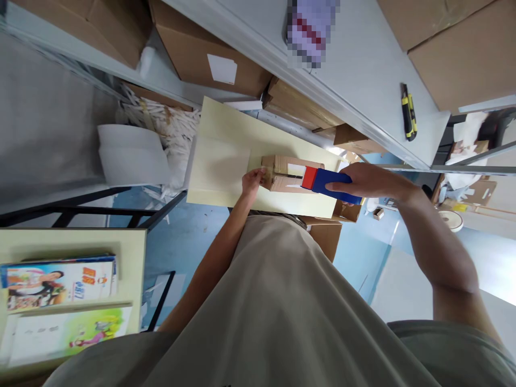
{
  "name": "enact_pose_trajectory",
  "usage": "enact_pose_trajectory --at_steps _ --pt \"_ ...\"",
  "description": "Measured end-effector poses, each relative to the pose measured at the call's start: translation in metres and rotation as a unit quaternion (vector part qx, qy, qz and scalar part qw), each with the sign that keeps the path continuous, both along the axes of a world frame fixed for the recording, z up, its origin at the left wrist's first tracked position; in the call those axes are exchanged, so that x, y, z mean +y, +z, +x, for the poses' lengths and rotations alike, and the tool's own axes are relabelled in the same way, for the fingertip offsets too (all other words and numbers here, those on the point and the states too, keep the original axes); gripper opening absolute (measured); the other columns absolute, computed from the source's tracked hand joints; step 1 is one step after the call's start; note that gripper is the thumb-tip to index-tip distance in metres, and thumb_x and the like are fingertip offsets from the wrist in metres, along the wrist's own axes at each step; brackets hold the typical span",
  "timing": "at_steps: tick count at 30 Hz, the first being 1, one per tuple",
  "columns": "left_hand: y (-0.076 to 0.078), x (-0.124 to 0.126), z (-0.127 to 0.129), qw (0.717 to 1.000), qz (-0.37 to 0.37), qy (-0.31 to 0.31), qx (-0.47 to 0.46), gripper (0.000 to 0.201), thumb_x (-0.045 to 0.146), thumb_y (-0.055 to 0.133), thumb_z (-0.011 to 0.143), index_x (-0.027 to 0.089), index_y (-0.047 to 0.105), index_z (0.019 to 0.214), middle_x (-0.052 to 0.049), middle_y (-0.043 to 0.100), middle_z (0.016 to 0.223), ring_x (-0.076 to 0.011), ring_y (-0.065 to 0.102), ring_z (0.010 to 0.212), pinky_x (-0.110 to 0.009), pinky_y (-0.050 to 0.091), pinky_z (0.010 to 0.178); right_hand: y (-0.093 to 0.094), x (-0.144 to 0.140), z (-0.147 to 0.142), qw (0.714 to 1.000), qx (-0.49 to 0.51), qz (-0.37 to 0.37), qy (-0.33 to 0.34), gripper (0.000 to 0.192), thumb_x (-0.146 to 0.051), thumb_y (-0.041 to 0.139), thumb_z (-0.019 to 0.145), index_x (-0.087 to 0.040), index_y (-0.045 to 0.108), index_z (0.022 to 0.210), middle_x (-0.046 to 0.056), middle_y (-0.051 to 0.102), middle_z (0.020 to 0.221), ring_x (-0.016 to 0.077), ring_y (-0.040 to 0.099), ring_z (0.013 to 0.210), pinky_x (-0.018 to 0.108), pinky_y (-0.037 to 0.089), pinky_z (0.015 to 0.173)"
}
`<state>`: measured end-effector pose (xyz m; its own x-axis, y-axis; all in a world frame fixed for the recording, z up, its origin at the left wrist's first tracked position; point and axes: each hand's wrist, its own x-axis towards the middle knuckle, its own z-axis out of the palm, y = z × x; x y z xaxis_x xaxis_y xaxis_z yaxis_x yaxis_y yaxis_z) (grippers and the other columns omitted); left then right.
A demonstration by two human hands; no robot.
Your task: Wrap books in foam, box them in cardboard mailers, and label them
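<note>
Your left hand (252,180) pinches the left end of the small cardboard box (287,173), which lies on the pale yellow board (226,161). Just right of it, your right hand (365,183) grips the blue and red tape dispenser (328,180), its red end pressed against the box. Far right, a yellow utility knife (408,112) rests on the grey shelf (363,70).

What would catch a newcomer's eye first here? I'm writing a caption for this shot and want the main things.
The blue and red tape dispenser, gripped by the right hand, stands out at centre, pressed against a small cardboard box on a pale yellow board. The left hand steadies the box's near end. A yellow and black utility knife lies on the grey shelf at upper right.
</note>
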<state>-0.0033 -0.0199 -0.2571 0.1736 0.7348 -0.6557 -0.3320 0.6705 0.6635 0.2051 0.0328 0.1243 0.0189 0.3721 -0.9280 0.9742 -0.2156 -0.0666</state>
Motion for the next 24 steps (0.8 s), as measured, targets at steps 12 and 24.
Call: enact_pose_trajectory --at_steps 12,24 --pt "0.025 -0.003 -0.009 0.98 0.152 -0.042 0.125 0.058 0.038 0.086 0.086 0.025 0.072 0.14 -0.007 0.071 0.112 -0.0206 0.067 0.094 -0.033 0.055 0.085 -0.003 0.003 -0.009 0.998 0.01 0.059 0.011 0.076 -0.097 0.065 0.091 -0.023 0.079 0.082 0.006 0.071 0.064 0.0227 0.068 0.063 0.039 0.047 0.067" --pt "0.042 0.015 -0.013 0.899 0.346 -0.217 0.157 0.04 0.015 0.085 0.084 0.025 0.083 0.122 -0.007 0.059 0.115 -0.0254 0.063 0.103 -0.045 0.057 0.108 -0.014 0.0 -0.008 0.991 0.061 0.118 0.009 0.07 -0.091 0.082 0.086 -0.023 0.072 0.075 0.008 0.063 0.064 0.0318 0.073 0.08 0.043 0.046 0.074"
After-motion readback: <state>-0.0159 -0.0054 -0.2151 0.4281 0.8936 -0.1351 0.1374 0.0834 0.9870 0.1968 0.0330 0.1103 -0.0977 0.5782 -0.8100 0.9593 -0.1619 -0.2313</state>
